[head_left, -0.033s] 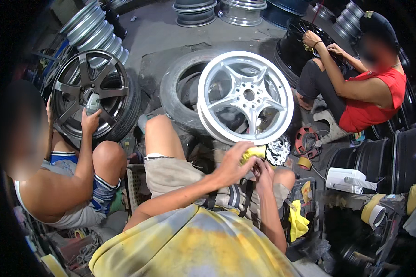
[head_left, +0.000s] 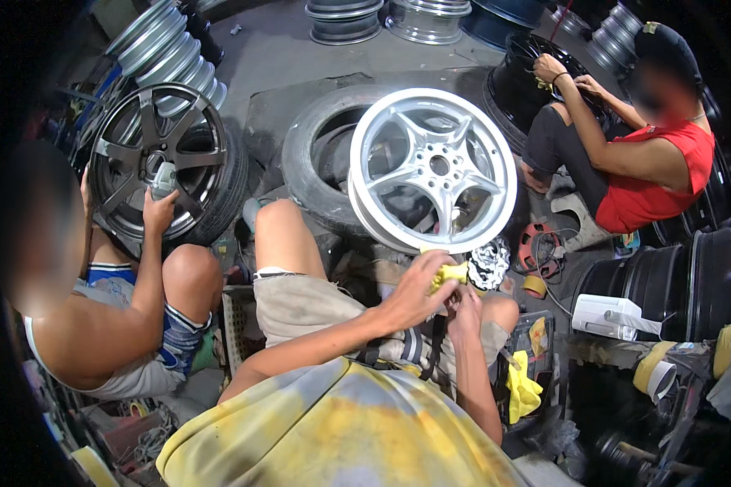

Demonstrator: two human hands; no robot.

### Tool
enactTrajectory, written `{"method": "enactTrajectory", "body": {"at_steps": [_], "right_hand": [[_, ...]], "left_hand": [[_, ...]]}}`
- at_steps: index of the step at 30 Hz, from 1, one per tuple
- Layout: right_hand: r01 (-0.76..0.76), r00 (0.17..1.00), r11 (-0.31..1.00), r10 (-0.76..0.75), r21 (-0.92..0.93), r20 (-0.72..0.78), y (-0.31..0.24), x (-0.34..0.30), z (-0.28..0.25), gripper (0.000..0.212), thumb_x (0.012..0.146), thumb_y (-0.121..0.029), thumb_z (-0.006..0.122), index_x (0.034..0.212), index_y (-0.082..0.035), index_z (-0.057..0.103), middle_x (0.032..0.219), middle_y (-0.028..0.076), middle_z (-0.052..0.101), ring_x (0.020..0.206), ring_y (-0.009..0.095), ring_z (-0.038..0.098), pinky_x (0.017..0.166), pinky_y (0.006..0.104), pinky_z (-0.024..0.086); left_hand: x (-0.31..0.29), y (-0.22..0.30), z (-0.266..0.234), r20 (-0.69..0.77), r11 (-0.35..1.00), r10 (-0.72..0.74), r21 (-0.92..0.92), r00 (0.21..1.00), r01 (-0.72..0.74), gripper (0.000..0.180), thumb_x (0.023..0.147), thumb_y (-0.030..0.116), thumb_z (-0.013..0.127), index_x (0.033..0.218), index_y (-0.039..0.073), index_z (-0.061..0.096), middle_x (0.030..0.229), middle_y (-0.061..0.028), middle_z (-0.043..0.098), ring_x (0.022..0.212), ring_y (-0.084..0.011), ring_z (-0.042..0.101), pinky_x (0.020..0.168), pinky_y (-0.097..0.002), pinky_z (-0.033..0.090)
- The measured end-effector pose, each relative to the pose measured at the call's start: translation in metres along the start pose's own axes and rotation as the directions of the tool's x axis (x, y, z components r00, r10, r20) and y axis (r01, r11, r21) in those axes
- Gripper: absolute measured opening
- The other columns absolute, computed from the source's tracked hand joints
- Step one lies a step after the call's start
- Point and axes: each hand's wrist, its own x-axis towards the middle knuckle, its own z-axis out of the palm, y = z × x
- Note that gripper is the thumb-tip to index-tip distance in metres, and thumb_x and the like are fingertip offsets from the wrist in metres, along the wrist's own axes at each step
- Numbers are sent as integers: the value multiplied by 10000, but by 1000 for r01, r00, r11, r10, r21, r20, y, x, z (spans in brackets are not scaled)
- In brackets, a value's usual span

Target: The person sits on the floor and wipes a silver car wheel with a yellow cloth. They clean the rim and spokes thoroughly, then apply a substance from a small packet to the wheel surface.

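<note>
My left hand [head_left: 414,290] is closed round a bright yellow, roll-like piece [head_left: 455,273], too small to name surely. Just to its right, my right hand [head_left: 464,315] has its fingers bent together under the piece; what they pinch is hidden. Both hands are over my lap, near the lower rim of a silver multi-spoke car wheel [head_left: 444,203]. The wheel leans, face up, on a worn tyre [head_left: 304,154]. A black-and-white patterned round thing [head_left: 489,265] lies beside the piece.
At left, a person holds a grey power tool [head_left: 163,180] against a dark wheel [head_left: 126,195]. At right, a person in a red top works at a black rim [head_left: 512,85]. A yellow cloth [head_left: 524,390], yellow tape roll [head_left: 534,285] and white device [head_left: 605,316] lie at right.
My left hand has shifted slightly to the left and the yellow piece has dipped a little. My right hand has moved slightly, its fingers still bent.
</note>
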Motion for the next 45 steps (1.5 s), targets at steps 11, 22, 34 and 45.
{"method": "enactTrajectory", "body": {"at_steps": [11,22,34,45], "right_hand": [[-244,893,966,191,83,407,-9,-53,71,367,1070,-244,468,1373,-43,513,1277,29,590,1184,148,546,999,357,432],[149,930,977,-86,-153,357,-31,-8,71,326,1068,-225,485,1246,-12,655,985,57,703,836,89,620,740,256,493],[581,402,-384,-632,-718,663,-47,62,57,312,862,-112,708,1171,-66,704,1179,52,666,1078,277,585,909,411,459],[632,374,-465,-517,-620,770,-74,83,70,300,839,-114,702,1134,-65,711,1249,7,651,1142,263,552,948,418,431]], "left_hand": [[-14,-60,-12,-49,964,-96,244,994,105,307,996,172,507,827,-44,644,689,-155,581,625,-385,618,615,-467,490],[39,-94,-95,-59,919,-385,-118,921,376,264,1009,225,529,1088,40,700,846,-16,643,580,-50,552,478,-229,464],[193,-161,-142,-554,672,-216,513,804,534,527,868,494,676,1104,28,607,1166,-246,616,1090,-429,616,901,-532,480],[197,-177,-152,-542,691,-219,501,811,521,497,886,489,658,1036,15,660,1071,-250,688,1057,-446,637,903,-530,489]]}}
